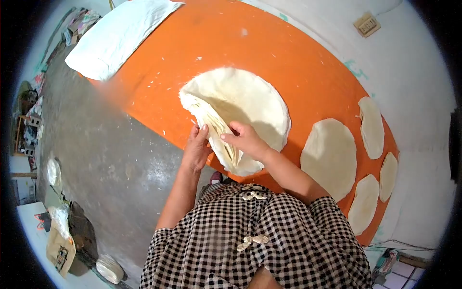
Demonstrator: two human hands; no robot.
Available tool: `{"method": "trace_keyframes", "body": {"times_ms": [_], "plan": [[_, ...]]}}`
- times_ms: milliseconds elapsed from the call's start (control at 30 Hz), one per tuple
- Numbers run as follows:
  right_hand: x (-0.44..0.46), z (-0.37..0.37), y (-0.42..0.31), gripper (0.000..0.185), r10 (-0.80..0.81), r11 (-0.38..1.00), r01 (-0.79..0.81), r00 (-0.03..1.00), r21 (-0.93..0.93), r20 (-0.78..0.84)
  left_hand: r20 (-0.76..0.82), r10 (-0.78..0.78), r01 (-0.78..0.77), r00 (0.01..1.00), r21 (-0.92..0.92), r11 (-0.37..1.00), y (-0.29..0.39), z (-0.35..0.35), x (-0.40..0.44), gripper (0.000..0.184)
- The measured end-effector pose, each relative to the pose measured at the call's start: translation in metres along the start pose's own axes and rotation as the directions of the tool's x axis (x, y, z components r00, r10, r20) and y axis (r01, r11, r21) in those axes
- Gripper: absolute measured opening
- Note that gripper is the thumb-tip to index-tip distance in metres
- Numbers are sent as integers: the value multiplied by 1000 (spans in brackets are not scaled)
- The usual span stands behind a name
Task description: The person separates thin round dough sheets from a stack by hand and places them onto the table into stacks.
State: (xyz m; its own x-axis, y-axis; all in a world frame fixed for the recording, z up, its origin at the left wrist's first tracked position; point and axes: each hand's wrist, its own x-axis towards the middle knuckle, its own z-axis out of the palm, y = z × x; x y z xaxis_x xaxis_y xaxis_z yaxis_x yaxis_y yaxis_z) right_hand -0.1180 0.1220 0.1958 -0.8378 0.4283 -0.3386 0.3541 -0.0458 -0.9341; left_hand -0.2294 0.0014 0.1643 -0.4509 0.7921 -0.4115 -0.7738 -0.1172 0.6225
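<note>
A large round stack of thin dough sheets [255, 103] lies on the orange tabletop [288, 43]. Its near-left edge is lifted and folded up, so several thin layers show along the rim. My left hand [197, 147] holds that raised edge from outside, thumb on top and fingers partly hidden beneath. Across from it, my right hand [244, 140] reaches over the stack with thumb and fingers closed on the loose layers. How many layers each hand holds is hidden.
To the right lie a big dough round [329, 159] and several smaller ones, including an oval piece [371, 127] near the wall. A white cloth [120, 38] covers the table's far left end. Concrete floor [110, 144] borders the left edge. A socket box [366, 24] is on the wall.
</note>
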Motion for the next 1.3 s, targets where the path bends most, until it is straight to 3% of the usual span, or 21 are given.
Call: {"method": "trace_keyframes", "body": {"times_ms": [67,167,267,367,467,567,667,700,800,867,900,967,1000,1033,1067,1100,1133,1233,1300], "plan": [[-2,-1,0,24,3,989,-11,998,147,55,7,4,-4,1000,-8,1000,-1,-2,-1,49],[1,9,12,24,-127,962,95,985,-258,-113,-46,40,-37,998,57,998,-2,3,-8,47],[-6,11,6,22,-270,785,105,945,-610,-185,-66,88,-77,994,161,984,-6,18,-13,41],[1,13,9,21,-212,825,60,954,-561,-210,-103,82,-63,991,170,983,-6,12,-14,36],[3,16,5,21,-188,816,78,973,-573,-135,-139,39,-17,989,157,988,2,20,-23,33],[14,20,17,24,-150,857,87,985,-508,-86,-130,220,-161,967,358,920,-12,15,-19,30],[31,15,40,28,-38,968,38,999,-247,5,-353,98,-5,931,254,967,-18,-12,-11,36],[35,13,46,29,-26,997,26,1000,-75,6,-365,67,30,929,251,967,-22,-26,-9,38],[48,-23,5,27,-116,928,132,991,-348,67,-349,69,-15,935,156,988,-36,-63,-4,43],[49,-67,-49,25,-225,909,226,973,-350,44,-298,53,-40,953,50,998,-36,-77,-9,46],[50,-98,-76,25,-201,843,183,979,-505,19,-265,64,-52,962,52,997,-34,-82,-12,47],[73,-168,-100,24,-310,855,293,950,-427,31,-284,79,-60,956,73,996,-21,-82,-19,42],[45,-195,-147,28,-281,824,218,959,-522,-43,-340,71,-41,938,93,995,-14,-77,-25,37],[37,-239,-159,28,-537,668,471,841,-576,65,-333,70,-39,940,98,994,-11,-79,-28,37],[38,-274,-181,28,-333,823,196,927,-534,-173,-331,61,-30,942,99,995,-4,-81,-30,36],[29,-309,-188,26,-425,842,226,838,-490,-342,-362,36,-5,931,87,996,1,-84,-33,36],[10,-337,-209,25,-436,740,101,825,-665,-360,-346,45,-16,937,86,996,3,-89,-35,36],[-25,-392,-220,38,-489,559,-409,540,-721,-685,-323,19,-1,946,55,998,9,-97,-39,37],[-43,-391,-212,50,-560,396,-714,311,-578,-768,-366,16,10,930,70,997,10,-92,-41,38]]}}
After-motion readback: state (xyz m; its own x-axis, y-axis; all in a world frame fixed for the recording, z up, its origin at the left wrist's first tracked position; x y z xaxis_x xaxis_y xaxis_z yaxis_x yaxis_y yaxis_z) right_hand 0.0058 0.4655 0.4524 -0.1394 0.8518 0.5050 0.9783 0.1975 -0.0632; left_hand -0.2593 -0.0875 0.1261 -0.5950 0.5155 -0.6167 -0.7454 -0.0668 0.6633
